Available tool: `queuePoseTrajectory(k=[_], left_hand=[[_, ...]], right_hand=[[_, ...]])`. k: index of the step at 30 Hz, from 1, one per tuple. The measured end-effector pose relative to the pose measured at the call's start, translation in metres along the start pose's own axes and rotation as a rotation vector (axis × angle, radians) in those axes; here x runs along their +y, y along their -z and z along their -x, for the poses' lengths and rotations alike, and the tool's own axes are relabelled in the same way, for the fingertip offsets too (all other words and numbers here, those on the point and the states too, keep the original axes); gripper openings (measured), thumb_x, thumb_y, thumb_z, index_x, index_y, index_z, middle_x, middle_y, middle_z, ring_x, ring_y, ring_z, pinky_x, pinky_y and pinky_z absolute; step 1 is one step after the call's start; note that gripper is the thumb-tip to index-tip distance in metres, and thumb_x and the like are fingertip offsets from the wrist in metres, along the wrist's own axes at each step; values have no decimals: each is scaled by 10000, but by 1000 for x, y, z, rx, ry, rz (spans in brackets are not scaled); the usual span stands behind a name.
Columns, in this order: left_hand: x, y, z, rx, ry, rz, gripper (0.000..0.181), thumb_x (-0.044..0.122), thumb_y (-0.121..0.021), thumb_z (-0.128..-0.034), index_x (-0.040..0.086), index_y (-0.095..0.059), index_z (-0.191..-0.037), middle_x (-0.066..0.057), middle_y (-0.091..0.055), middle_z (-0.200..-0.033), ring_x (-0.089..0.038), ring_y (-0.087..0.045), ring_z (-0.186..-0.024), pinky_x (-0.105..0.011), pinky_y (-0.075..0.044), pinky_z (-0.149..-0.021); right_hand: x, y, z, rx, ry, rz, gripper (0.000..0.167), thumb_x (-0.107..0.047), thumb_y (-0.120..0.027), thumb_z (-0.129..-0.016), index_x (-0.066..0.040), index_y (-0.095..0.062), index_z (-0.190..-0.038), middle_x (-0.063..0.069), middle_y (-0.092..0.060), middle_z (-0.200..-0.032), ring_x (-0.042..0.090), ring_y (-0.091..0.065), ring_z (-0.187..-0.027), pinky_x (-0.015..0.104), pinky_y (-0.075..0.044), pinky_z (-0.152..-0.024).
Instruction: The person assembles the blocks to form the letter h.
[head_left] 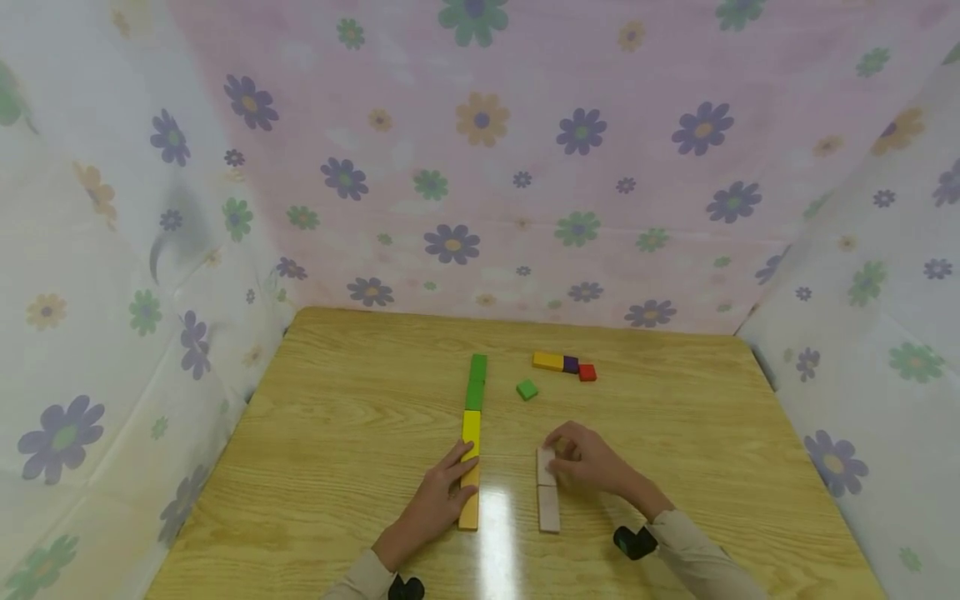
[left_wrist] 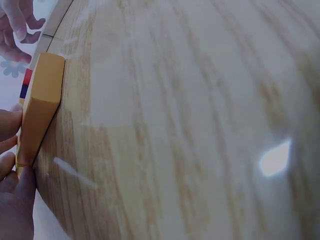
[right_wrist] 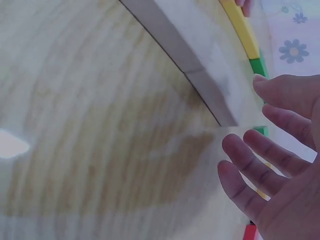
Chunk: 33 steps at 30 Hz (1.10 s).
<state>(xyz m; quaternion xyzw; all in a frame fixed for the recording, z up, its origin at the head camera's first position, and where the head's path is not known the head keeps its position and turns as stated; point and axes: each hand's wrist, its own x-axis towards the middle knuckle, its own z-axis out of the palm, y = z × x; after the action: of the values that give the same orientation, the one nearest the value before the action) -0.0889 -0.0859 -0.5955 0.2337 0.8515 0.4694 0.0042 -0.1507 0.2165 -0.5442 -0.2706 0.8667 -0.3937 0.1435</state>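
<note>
A straight row of blocks runs away from me in the head view, with an orange block [head_left: 468, 515] nearest, a yellow block [head_left: 471, 423] beyond it and green blocks [head_left: 475, 394] at the far end. My left hand [head_left: 432, 497] rests on the yellow and orange part, fingers across the top. Its fingers show beside the orange block [left_wrist: 47, 80] in the left wrist view. To the right, two pale wooden blocks [head_left: 548, 508] lie end to end. My right hand [head_left: 592, 460] hovers by their far end, its fingers loosely bent; the right wrist view shows them spread, holding nothing.
Farther back on the wooden table [head_left: 360, 417] lie a small green block [head_left: 527, 389], an amber block [head_left: 548, 361] touching a purple block [head_left: 571, 364], and a red block [head_left: 587, 372]. A flowered cloth [head_left: 517, 208] rises behind the table and at both sides.
</note>
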Motion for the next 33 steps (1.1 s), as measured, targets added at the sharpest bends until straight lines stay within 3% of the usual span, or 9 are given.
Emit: queuePoseTrajectory(k=[11, 18, 33], left_hand=[[0, 0, 0, -8, 14, 9, 450, 131, -616, -927, -47, -510, -1326, -135, -317, -1502, -328, -241, -1385, -446, -384, -1013], [1, 2, -1, 2, -4, -15, 437, 149, -609, -933, -56, -524, -1309, -154, -334, -1489, -343, -262, -1374, -462, -376, -1015], [4, 4, -1, -38, 44, 4, 447, 145, -599, -939, -46, -504, -1331, -128, -309, -1505, -335, -241, -1385, -455, -374, -1020]], right_hand=[[0, 24, -7, 72, 61, 3, 283, -130, -646, -910, 9, -583, -1148, 185, -569, -1113, 196, -577, -805, 275, -502, -576], [-2, 35, -14, 93, 41, 21, 294, -162, -652, -911, -1, -588, -1149, 164, -567, -1138, 202, -574, -818, 273, -499, -577], [-2, 54, -29, 186, 53, 77, 260, -145, -663, -900, -69, -609, -1142, 150, -586, -1133, 253, -601, -849, 295, -512, -621]])
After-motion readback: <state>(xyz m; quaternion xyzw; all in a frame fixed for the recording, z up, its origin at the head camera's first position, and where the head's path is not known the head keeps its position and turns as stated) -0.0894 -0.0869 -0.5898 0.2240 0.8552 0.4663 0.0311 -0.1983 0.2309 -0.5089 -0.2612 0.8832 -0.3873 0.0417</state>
